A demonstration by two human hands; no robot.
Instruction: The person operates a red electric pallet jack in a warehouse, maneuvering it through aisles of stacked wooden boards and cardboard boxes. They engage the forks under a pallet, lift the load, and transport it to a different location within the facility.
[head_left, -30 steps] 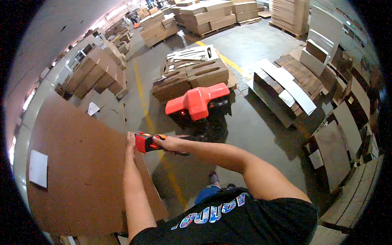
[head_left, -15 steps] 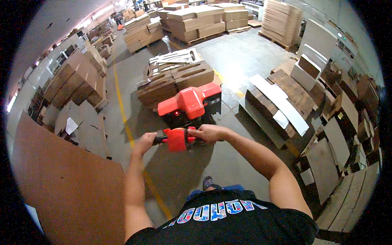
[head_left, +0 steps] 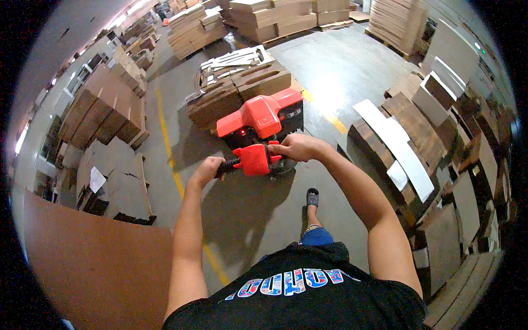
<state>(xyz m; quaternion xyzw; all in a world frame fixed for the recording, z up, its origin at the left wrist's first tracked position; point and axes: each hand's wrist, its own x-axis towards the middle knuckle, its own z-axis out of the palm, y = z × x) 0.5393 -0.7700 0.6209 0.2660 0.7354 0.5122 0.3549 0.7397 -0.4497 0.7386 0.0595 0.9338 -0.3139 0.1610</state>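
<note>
Ahead of me is a red electric pallet truck (head_left: 262,117) with a small red light on its housing. Its control handle (head_left: 254,160) points back toward me. My left hand (head_left: 208,170) is wrapped around the handle's black left grip. On the other side, my right hand (head_left: 306,147) closes on the right grip, with a finger reaching toward the red control head. Beyond the housing sits a load of stacked brown panels (head_left: 263,78), topped by loose white strips (head_left: 236,63). The truck's forks are hidden beneath the load.
A large brown board (head_left: 99,258) lies close at my left, with stacked panels (head_left: 104,110) farther along. To the right stands a low stack with a long white board (head_left: 393,146). Tall board stacks (head_left: 275,22) line the back. A yellow floor line (head_left: 169,148) runs along my left.
The handle and truck sit higher in the view, and my hands have moved up with them. One foot now shows farther forward. The stacks on the right have shifted rightward in view.
</note>
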